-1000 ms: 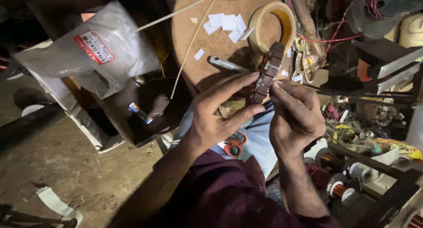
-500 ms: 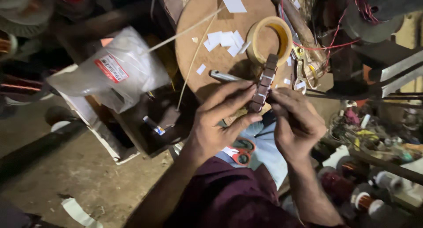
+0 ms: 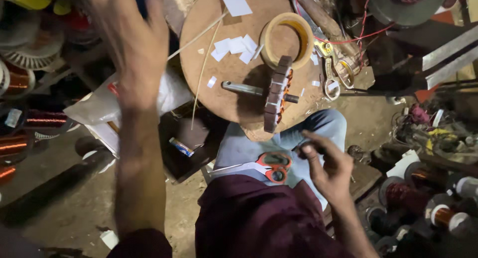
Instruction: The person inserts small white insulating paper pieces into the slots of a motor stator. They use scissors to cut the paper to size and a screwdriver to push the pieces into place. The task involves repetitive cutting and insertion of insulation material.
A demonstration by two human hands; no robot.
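Note:
A ribbed motor core [image 3: 276, 96] with copper winding on a steel shaft [image 3: 241, 87] stands on edge on a round wooden board [image 3: 219, 98], with no hand on it. My left hand [image 3: 134, 44] is raised to the upper left, blurred, fingers spread and holding nothing. Low over my lap, my right hand [image 3: 323, 163] has its fingers curled and thumb pressed to the fingertips. Whether something small is pinched there is unclear. Red-handled scissors [image 3: 271, 167] lie on my lap just left of that hand.
A roll of tan tape [image 3: 269, 39] and small white paper slips [image 3: 231, 46] lie on the board. Yellow-handled pliers [image 3: 331, 71] rest at its right edge. Copper wire spools [image 3: 440, 215] crowd the right, coils [image 3: 15, 81] the left. A white plastic bag [image 3: 99, 106] lies left.
Both hands have let go of the motor core, which now rests on the board. My left hand swung up to the left; my right hand dropped toward my lap.

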